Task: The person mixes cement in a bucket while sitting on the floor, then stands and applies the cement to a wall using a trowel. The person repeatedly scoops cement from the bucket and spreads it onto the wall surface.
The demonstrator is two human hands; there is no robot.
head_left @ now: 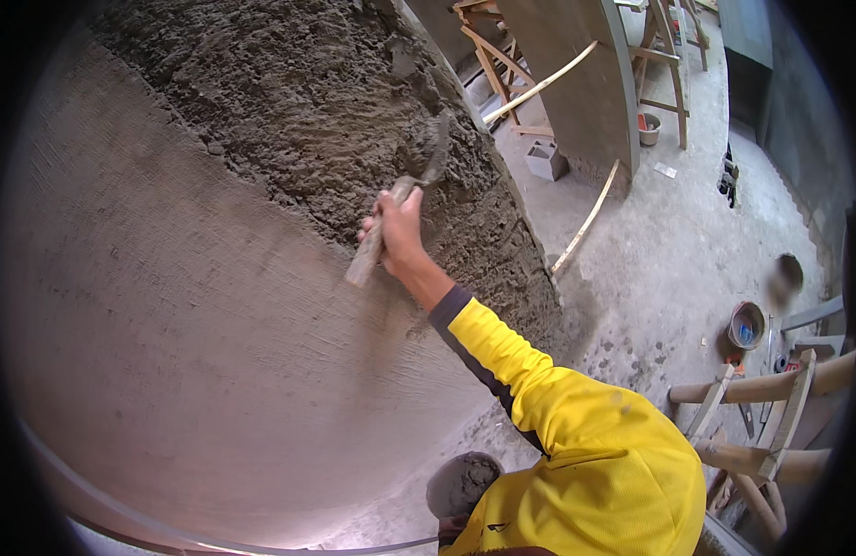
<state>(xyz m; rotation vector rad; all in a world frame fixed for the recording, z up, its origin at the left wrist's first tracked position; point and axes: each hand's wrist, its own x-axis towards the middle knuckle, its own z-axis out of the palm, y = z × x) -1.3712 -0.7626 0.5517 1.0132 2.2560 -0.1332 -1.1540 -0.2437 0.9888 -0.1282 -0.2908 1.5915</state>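
Observation:
My right hand is closed around the handle of a mortar-caked trowel. The trowel's blade lies against the dark, rough wet mortar on the wall, a little beyond my fingers. Below and to the left, the same wall has a smoother grey plaster surface. Near the lower edge a round container of wet mortar is beside my body. What looks like my left hand is in shadow at the container's near side, its fingers hidden.
Right of the wall edge stands a grey pillar with pale curved strips against it. A bucket sits on the concrete floor. A wooden ladder-like frame rises close on my right; wooden trestles stand farther off.

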